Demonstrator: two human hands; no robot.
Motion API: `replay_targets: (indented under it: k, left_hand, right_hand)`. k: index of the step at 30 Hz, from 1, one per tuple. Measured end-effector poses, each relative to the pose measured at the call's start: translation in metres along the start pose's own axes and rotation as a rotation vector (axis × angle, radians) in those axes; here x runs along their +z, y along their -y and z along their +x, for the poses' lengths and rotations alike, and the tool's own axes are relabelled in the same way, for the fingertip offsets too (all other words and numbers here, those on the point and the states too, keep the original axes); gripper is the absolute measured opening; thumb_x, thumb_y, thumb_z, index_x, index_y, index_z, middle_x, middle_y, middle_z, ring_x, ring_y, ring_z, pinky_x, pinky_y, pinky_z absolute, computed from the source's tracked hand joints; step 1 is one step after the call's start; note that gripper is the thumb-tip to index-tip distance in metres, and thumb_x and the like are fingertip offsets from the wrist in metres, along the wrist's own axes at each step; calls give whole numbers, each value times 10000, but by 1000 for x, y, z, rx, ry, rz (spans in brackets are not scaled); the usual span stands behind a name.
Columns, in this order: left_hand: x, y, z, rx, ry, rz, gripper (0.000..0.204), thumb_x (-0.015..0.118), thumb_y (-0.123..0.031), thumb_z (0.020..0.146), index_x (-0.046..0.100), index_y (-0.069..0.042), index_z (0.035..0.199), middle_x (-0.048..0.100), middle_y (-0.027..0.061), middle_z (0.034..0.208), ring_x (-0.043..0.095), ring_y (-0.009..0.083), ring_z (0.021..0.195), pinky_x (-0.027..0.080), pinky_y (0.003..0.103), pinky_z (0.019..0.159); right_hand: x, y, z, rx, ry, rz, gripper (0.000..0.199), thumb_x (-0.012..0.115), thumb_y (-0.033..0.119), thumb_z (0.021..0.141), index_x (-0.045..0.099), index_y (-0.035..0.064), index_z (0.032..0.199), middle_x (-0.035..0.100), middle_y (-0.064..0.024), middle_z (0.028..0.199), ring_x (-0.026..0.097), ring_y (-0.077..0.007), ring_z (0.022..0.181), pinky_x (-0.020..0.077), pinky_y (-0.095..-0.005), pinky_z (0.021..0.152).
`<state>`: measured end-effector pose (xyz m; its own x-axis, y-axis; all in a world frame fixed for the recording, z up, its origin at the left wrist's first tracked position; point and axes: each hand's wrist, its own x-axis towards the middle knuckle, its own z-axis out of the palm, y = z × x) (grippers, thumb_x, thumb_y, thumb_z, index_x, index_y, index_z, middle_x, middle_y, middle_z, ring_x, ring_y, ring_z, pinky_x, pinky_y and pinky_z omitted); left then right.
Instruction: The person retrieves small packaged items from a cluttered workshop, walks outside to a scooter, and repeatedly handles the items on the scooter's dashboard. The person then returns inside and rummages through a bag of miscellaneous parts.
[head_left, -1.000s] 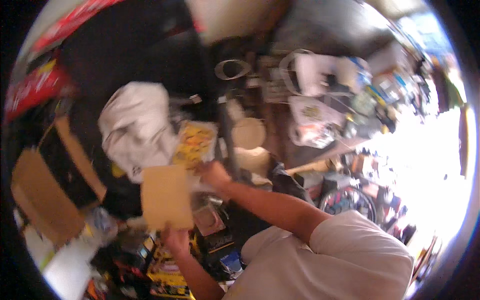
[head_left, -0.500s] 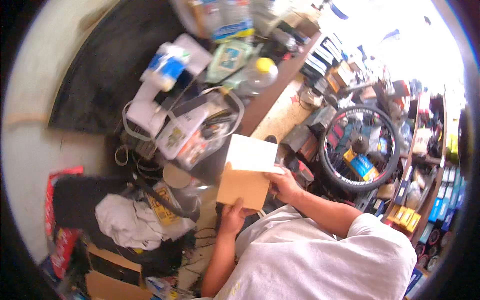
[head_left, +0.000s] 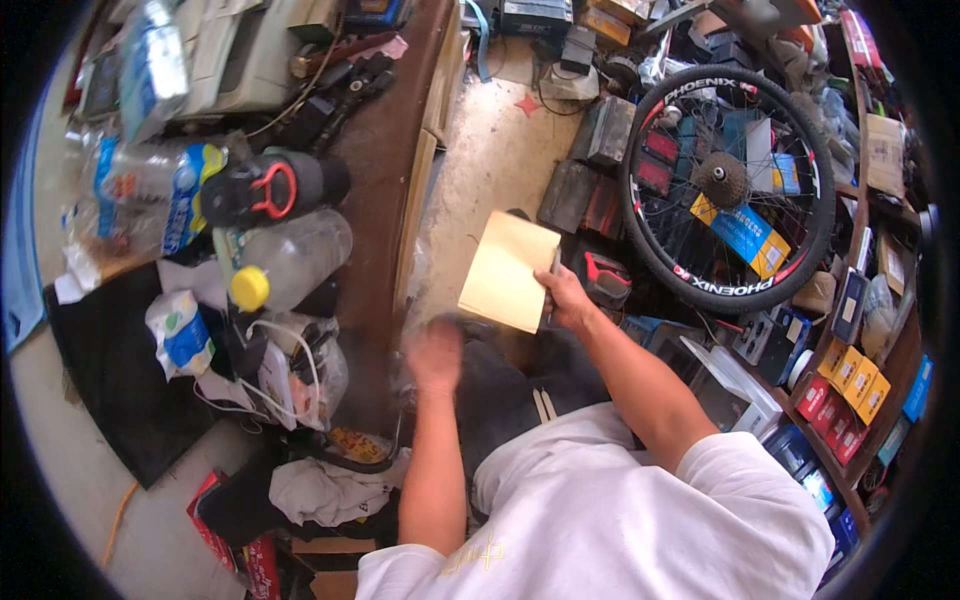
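Note:
My right hand (head_left: 567,297) grips the right edge of a pale yellow notebook (head_left: 510,270), thumb on top and the other fingers underneath. The notebook lies folded to one face, held out in front of my lap. My left hand (head_left: 433,355) is off to the left of it, apart from the notebook and smeared by motion, so its fingers do not show clearly. The brown table (head_left: 385,170) is beside that hand.
On the table stand a clear bottle with a yellow cap (head_left: 300,262), a black bottle with a red loop (head_left: 270,192) and a tissue pack (head_left: 180,335). To the right, a bicycle wheel (head_left: 640,200) lies over boxes. Shelves hold small yellow boxes (head_left: 853,380).
My left hand has let go of the notebook and moved left. The notebook, opened out before, is now folded in my right hand. The view has swung to show more of the table.

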<state>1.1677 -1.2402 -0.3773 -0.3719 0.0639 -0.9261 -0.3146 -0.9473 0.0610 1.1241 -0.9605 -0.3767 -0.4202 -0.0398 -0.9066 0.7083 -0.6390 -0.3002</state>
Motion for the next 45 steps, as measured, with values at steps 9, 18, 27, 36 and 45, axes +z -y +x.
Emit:
replay_targets:
  k: [9,18,27,36,45]
  left_hand:
    - [-124,-30,55,615,-269,-582,731,327,-585,916,46,-214,1479,73,43,1542,131,295,1403,166,565,1090]
    - [-135,-32,27,735,-464,-107,635,357,-387,951,90,-141,1473,130,23,1539,148,222,1410,131,476,1118]
    - [-225,-69,-10,642,-428,579,694,500,-273,878,161,-96,1458,-58,121,1537,-93,235,1417,22,388,1149]
    - [-162,31,-41,619,-784,1194,459,738,-82,751,451,-4,1100,514,83,1071,499,193,962,410,322,859]
    - [-184,62,-47,583,-769,1634,390,787,-114,716,507,22,950,579,90,889,544,169,795,459,308,754]
  right_hand:
    - [88,171,135,-307,603,-929,310,637,200,845,584,78,1125,559,-37,943,530,-134,801,458,-275,663]
    - [142,177,169,-781,852,-1219,282,642,163,807,617,12,1044,315,-159,1430,361,-278,1280,317,-351,1033]
    - [161,173,174,-869,824,-1271,311,641,194,801,602,18,1055,366,-191,1362,427,-318,1220,356,-357,998]
    - [61,179,141,-585,675,-1025,483,671,224,831,506,0,1225,496,-65,1202,419,-165,1158,305,-302,1017]
    - [-26,190,52,-553,172,-1054,307,602,132,862,566,-2,1136,611,-36,953,560,-116,863,460,-265,776]
